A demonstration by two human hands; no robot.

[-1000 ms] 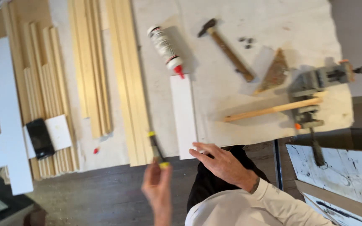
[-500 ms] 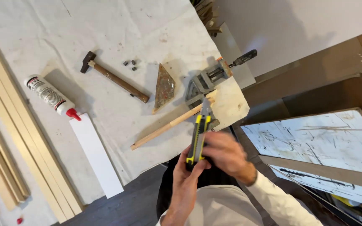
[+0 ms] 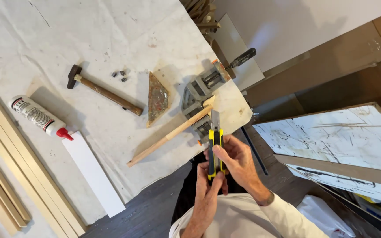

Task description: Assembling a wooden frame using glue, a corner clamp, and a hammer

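Utility knife [image 3: 215,152], blade out, sits at lower centre of the frame, grasped by both our hands: left hand [image 3: 208,191] below, right hand [image 3: 237,161] thumbing it. Step: readying the blade beside the wooden strip [image 3: 170,134] clamped in the vise [image 3: 201,94]; next calls for steady aim.

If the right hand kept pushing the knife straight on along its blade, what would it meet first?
Most likely the clamped end of the wooden stick at the corner clamp: the utility knife in the right hand points there. Whether they touch is unclear.
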